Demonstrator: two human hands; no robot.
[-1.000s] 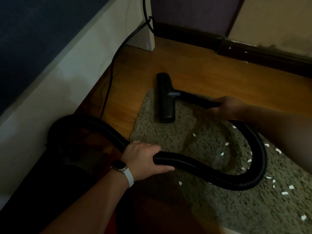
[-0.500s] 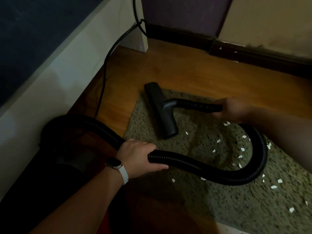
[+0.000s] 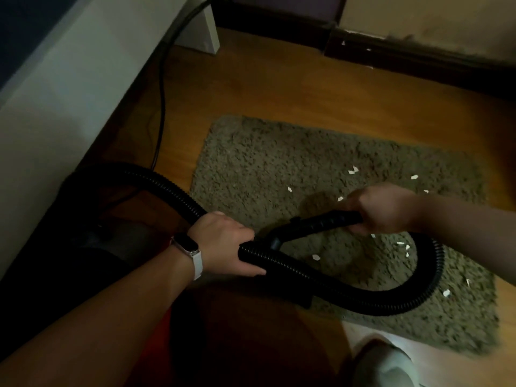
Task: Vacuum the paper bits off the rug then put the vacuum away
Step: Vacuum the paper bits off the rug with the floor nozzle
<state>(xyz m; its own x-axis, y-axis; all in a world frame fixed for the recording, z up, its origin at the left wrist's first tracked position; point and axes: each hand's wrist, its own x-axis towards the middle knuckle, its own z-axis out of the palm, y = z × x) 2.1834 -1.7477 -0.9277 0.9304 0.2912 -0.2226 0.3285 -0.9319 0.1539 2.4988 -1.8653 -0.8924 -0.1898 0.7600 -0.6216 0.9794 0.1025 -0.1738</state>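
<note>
The black ribbed vacuum hose (image 3: 329,277) runs across the lower middle of the frame, from the dark vacuum body (image 3: 83,247) at the left edge, over the near part of the rug (image 3: 279,169), and then bends in a wide loop at the right side. The left hand (image 3: 223,244) is closed around the hose near the centre of the frame, with the fingers wrapped under it; a watch with a white strap (image 3: 190,252) sits on this wrist. The right hand (image 3: 382,210) is closed around the rigid black wand (image 3: 321,222), right of centre, and the wand slopes down to the left toward the hose. The nozzle end is hidden behind the hose and the left hand, so I cannot tell how it lies. The greenish shaggy rug lies on a wooden floor (image 3: 279,88) in the middle of the frame. Small white paper bits (image 3: 353,170) are scattered on its right half, some above the right hand and some inside the loop of the hose. A black power cord (image 3: 161,107) runs along the floor in the upper left, beside a white piece of furniture (image 3: 69,88).
</note>
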